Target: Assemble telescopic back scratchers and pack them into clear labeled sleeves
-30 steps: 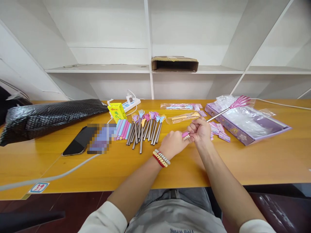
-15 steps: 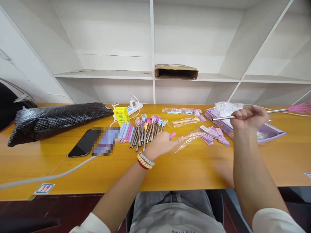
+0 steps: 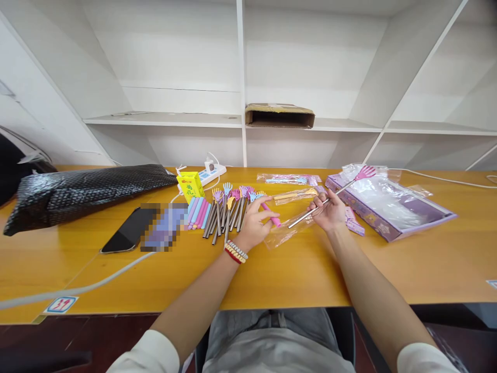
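I'm reading 花 on the yellow box [image 3: 190, 187], red 3 coming up, next figure unclear, on the table [image 3: 287, 282] sticker [image 3: 61, 305]

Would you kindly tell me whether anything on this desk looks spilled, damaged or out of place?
Nothing looks spilled or damaged. One oddity is the blocky, pixelated patch beside the black smartphone, masking what lies there. The pink grip in the left hand and pink back scratcher in the right hand look intact.
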The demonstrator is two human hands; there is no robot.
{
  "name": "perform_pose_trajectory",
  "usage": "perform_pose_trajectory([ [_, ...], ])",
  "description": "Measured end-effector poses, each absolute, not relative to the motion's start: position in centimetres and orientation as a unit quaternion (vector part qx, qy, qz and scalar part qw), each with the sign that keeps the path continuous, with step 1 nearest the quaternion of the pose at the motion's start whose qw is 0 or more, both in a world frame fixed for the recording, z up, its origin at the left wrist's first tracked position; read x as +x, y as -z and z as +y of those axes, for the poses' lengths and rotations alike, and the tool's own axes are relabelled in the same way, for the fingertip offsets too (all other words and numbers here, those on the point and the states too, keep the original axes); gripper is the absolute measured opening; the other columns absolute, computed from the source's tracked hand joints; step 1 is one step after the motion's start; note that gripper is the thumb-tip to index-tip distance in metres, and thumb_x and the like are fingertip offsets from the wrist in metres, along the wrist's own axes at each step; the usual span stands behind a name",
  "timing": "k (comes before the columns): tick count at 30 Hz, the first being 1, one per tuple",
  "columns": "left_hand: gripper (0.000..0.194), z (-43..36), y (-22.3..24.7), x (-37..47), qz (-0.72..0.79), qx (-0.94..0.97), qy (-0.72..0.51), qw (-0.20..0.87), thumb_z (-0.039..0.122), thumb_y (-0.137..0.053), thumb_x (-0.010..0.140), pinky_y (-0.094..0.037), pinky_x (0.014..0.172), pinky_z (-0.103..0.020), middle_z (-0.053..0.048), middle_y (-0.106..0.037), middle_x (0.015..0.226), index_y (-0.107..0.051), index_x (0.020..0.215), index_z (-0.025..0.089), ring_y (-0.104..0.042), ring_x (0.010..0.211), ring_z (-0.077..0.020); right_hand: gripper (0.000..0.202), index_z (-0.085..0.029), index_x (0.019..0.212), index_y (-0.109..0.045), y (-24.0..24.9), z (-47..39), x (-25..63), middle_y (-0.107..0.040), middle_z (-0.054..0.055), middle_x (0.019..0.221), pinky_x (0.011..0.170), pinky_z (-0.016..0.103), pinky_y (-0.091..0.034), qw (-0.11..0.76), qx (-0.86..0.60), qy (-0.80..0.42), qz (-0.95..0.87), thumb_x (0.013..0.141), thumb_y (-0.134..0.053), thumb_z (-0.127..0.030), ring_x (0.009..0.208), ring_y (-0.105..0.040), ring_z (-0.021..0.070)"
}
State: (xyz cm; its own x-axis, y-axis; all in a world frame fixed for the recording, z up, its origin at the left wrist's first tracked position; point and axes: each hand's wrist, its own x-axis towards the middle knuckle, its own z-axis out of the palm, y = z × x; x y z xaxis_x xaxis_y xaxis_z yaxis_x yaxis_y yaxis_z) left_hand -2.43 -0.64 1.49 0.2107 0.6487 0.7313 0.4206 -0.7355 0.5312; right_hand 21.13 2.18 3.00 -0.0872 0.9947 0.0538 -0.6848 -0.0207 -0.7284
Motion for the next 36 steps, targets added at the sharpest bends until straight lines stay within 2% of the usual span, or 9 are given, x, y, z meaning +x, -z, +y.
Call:
perform_pose_trajectory([
  [3,0.003,-0.7,-1.2,-2.2,0.324,0.739,-0.561,0.183,0.020,-0.062,0.076,-0.046,0.090,-0.039,-0.009,-0.051,0.117,-0.062,0.077,0.017,-0.054,0.106,-0.0191,0.031,-0.019,0.060,-0.036,-2.9,1.9,20.8,-0.039,-0.003,0.047,0.049,0.028,-0.044,0.627,-0.261,-0.668,-0.304,0.074,-0.054,-0.040,0.051,-0.052,0.0150],
  [5,0.007,-0.7,-1.0,-2.0,0.322,0.721,-0.571,0.225,0.021,-0.063,0.075,-0.048,0.088,-0.038,-0.010,-0.052,0.115,-0.059,0.077,0.016,-0.057,0.103,-0.0189,0.031,-0.019,0.059,-0.036,-2.7,1.9,20.6,-0.039,-0.003,0.047,0.049,0.028,-0.044,0.627,-0.266,-0.667,-0.300,0.074,-0.053,-0.040,0.049,-0.051,0.0152],
  [9,0.012,-0.5,-0.6,-1.9,0.333,0.705,-0.570,0.258,0.024,-0.066,0.073,-0.050,0.085,-0.037,-0.011,-0.053,0.112,-0.058,0.076,0.015,-0.059,0.099,-0.0195,0.032,-0.019,0.058,-0.035,-2.5,1.9,20.3,-0.039,-0.003,0.045,0.048,0.028,-0.043,0.625,-0.270,-0.667,-0.304,0.074,-0.052,-0.040,0.048,-0.051,0.0158],
  [16,0.008,-0.2,-0.5,-2.1,0.380,0.708,-0.550,0.226,0.021,-0.066,0.072,-0.050,0.085,-0.039,-0.010,-0.057,0.107,-0.061,0.074,0.015,-0.061,0.092,-0.0188,0.032,-0.019,0.058,-0.037,-2.7,1.6,19.9,-0.040,-0.002,0.046,0.048,0.028,-0.043,0.614,-0.275,-0.667,-0.320,0.074,-0.052,-0.041,0.049,-0.051,0.0160],
  [24,0.006,-0.6,-0.9,-2.0,0.375,0.727,-0.536,0.207,0.021,-0.064,0.073,-0.053,0.077,-0.035,-0.009,-0.056,0.107,-0.062,0.076,0.016,-0.061,0.091,-0.0176,0.034,-0.019,0.058,-0.038,-2.7,1.6,19.8,-0.040,-0.002,0.046,0.050,0.028,-0.045,0.612,-0.286,-0.661,-0.326,0.074,-0.053,-0.044,0.050,-0.052,0.0155],
  [28,0.011,-0.8,-1.2,-2.0,0.387,0.728,-0.528,0.202,0.025,-0.062,0.076,-0.053,0.076,-0.031,-0.009,-0.056,0.105,-0.065,0.082,0.017,-0.059,0.093,-0.0173,0.033,-0.018,0.057,-0.041,-2.7,1.6,19.5,-0.042,-0.001,0.046,0.051,0.028,-0.046,0.615,-0.277,-0.657,-0.337,0.076,-0.053,-0.043,0.051,-0.053,0.0156],
  [32,0.020,-0.9,-1.6,-2.1,0.405,0.734,-0.515,0.180,0.029,-0.058,0.080,-0.050,0.082,-0.030,-0.008,-0.058,0.103,-0.066,0.094,0.018,-0.058,0.094,-0.0164,0.031,-0.017,0.059,-0.046,-2.7,1.5,19.0,-0.054,0.003,0.058,0.052,0.029,-0.048,0.622,-0.263,-0.653,-0.342,0.077,-0.053,-0.041,0.059,-0.057,0.0165],
  [36,0.025,-0.7,-1.7,-2.4,0.426,0.739,-0.502,0.142,0.029,-0.052,0.084,-0.047,0.087,-0.032,-0.006,-0.062,0.100,-0.064,0.103,0.020,-0.057,0.094,-0.0165,0.032,-0.017,0.061,-0.047,-2.8,1.6,19.0,-0.061,0.005,0.072,0.052,0.027,-0.048,0.649,-0.266,-0.626,-0.341,0.076,-0.054,-0.044,0.064,-0.059,0.0165],
])
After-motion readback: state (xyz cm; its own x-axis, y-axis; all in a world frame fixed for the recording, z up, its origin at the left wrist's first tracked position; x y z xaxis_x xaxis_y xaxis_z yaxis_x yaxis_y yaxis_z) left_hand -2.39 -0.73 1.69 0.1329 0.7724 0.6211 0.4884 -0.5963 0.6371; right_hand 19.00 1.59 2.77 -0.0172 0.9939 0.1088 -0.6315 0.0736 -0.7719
